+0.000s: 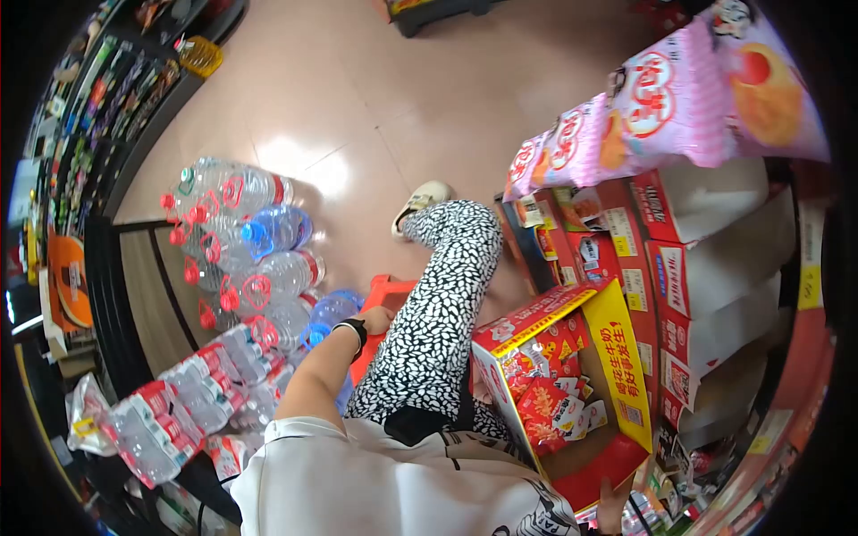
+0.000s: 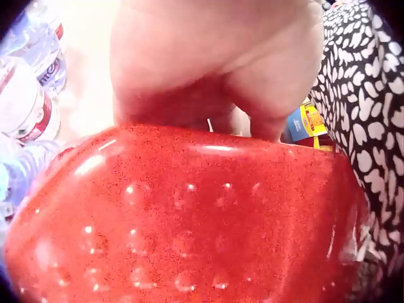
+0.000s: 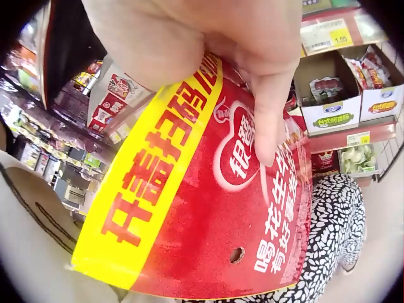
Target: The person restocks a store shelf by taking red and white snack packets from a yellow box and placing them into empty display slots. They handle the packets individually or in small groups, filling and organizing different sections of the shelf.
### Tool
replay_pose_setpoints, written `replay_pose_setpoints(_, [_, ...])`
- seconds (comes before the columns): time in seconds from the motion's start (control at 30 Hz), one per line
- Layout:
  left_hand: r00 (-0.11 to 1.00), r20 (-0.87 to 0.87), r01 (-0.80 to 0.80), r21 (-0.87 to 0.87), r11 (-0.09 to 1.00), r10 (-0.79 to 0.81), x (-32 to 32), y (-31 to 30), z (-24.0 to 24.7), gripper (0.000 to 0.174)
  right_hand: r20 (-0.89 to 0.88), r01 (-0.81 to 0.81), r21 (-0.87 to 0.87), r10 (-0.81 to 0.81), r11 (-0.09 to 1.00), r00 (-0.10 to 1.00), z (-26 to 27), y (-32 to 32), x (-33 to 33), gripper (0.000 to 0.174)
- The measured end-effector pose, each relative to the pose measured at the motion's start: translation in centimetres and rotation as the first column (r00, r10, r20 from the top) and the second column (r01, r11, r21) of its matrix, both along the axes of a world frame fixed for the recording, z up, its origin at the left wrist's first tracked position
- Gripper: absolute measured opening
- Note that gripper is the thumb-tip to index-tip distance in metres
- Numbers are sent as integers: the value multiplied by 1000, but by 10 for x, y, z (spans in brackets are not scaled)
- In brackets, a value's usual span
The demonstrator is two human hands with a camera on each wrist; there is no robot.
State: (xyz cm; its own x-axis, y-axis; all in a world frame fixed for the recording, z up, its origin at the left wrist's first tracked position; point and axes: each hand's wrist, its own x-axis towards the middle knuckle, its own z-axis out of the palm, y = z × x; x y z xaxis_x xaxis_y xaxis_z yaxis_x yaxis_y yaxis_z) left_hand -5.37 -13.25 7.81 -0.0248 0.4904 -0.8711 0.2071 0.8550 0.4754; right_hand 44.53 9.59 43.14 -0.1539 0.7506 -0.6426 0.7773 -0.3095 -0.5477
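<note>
**A:** Where's the carton, and which way is it lying?

**B:** The carton (image 1: 527, 323) is on the seated person's lap, against the spotted trousers (image 1: 447, 304). The open top faces up. The long axis runs roughly alongside the thigh, near end toward the body. The yellow lid flap stands up on the shelf side, and there are red snack packets (image 1: 554, 402) inside.

**A:** Hands?

**B:** The right hand (image 3: 208, 44) is flat against the carton's outer face, one finger straight along the red print, carrying it. The left hand (image 1: 375, 320) rests on a red plastic stool (image 2: 189, 221) beside the hip. Can't tell whether its fingers curl over the edge.

**A:** Surroundings?

**B:** It's a shop aisle with a glossy pinkish tile floor (image 1: 357, 89). On the person's left, big water bottles (image 1: 241, 192) with red handles lie on the floor, with shrink-wrapped packs of small bottles (image 1: 179, 402) near them. On the right there's shelving with red-and-white boxes (image 1: 706, 268) and pink bags (image 1: 661, 98) on top.

**A:** Any readable text?

**B:** The yellow band on the carton's outer face reads "开盖扫码" in red. There are white characters on the red part, only partly legible. The flap has red characters, too small to read. The pink bags carry a round red logo.
</note>
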Motion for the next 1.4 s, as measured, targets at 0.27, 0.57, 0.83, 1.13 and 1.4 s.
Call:
replay_pose_setpoints(0.27, [955,-189,258,156,953,-228,-54,95,18,23,-143,136,124,-117,983,983,9,-37,-48,64])
replay_pose_setpoints(0.57, [841,-325,526,308,793,-432,-28,169,25,24,-141,214,267,-181,940,973,-15,-69,-45,62])
replay_pose_setpoints(0.83, [818,-392,561,385,733,-420,-34,169,43,24,-95,175,385,-149,906,984,4,-80,-66,56])
replay_pose_setpoints(1.13, [880,-330,465,444,766,-342,-27,170,42,25,-99,177,396,-150,901,984,-11,-80,-55,57])
replay_pose_setpoints(1.4, [962,-187,263,437,860,-199,-1,184,27,25,-127,100,338,-60,936,990,-8,-50,-45,64])
